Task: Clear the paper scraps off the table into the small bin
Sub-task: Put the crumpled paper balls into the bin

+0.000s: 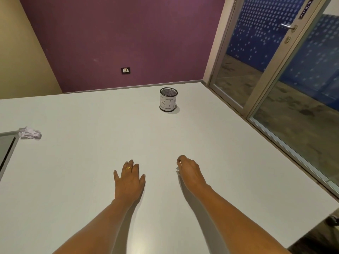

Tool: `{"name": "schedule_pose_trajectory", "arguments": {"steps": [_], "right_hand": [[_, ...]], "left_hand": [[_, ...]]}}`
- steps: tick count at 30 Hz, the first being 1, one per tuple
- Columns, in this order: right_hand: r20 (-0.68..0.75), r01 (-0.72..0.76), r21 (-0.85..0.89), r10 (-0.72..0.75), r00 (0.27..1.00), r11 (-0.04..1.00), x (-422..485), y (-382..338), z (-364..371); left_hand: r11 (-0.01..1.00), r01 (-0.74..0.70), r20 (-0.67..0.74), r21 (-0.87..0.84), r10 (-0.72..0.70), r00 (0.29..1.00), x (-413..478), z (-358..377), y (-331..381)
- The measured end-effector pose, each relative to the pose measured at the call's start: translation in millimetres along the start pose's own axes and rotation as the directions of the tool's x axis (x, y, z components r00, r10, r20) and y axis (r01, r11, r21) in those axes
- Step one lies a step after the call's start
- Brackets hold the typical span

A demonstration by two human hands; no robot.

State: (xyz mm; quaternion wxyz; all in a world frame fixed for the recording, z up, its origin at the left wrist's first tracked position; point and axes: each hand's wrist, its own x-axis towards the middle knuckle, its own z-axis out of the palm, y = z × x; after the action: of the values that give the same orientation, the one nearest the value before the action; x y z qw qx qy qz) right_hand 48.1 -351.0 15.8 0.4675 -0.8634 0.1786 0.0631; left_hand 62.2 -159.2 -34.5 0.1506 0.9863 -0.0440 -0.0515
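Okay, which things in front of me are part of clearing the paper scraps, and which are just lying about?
Part of the job: crumpled paper scrap, far left; small bin labelled BIN; table they sit on.
Just there: grey-framed panel at the left edge; wall socket; glass door.

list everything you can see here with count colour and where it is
table: one, white, fills the foreground
small bin: one, black mesh with white label, upright, far centre of table
paper scrap: one, white, crumpled, far left on table
grey-framed panel: one, grey, left edge beside the scrap
wall socket: one, black, on purple wall
glass door: one, pale frame, right of table
left hand: one, flat on table, gold ring
right hand: one, fingers curled, contents unclear
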Motion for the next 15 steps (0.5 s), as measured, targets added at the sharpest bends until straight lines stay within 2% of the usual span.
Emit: {"name": "schedule_pose_trajectory", "arguments": {"steps": [1, 3, 4, 7, 11, 15], "right_hand": [[0.011, 0.081, -0.152, -0.080, 0.997, 0.985, 4, -1, 0], [-0.001, 0.225, -0.426, -0.250, 0.968, 0.876, 11, -6, 0], [-0.017, 0.260, -0.491, -0.308, 0.951, 0.831, 15, -9, -1], [-0.049, 0.294, -0.574, -0.391, 0.919, 0.764, 33, -19, -2], [-0.028, 0.316, -0.625, -0.425, 0.905, 0.713, 61, -33, -7], [-0.014, 0.375, -0.615, -0.486, 0.874, 0.693, 87, -46, -8]], "left_hand": [[1.000, 0.001, -0.004, -0.001, -0.001, 1.000, 3, -1, 0], [1.000, 0.005, -0.018, 0.004, -0.005, 1.000, 10, -2, -1], [1.000, 0.008, -0.023, 0.005, -0.008, 1.000, 14, -3, -1], [1.000, 0.019, -0.048, -0.017, -0.020, 0.999, 28, -5, -1], [0.998, 0.029, -0.067, -0.048, -0.032, 0.997, 53, -7, 1], [0.997, 0.046, -0.086, -0.056, -0.051, 0.995, 74, -9, -3]]}}
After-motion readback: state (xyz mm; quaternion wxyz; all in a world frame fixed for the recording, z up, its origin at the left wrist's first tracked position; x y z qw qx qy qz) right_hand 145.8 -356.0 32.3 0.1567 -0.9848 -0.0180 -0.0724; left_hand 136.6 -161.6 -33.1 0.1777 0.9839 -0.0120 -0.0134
